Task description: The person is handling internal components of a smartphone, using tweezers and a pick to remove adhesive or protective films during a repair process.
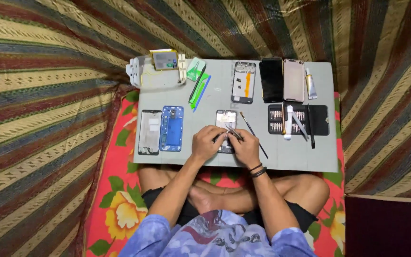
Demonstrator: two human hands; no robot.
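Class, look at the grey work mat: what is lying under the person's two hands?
An opened phone lies on the grey mat, its upper end showing. The left hand and right hand, holding tweezers, cover its lower part.

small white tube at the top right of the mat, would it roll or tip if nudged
The white tube lies flat on the grey mat beside the pink phone back, so tipping seems unlikely. Its round body might roll sideways a little. It looks small and probably light, so a slight push would likely shift it.
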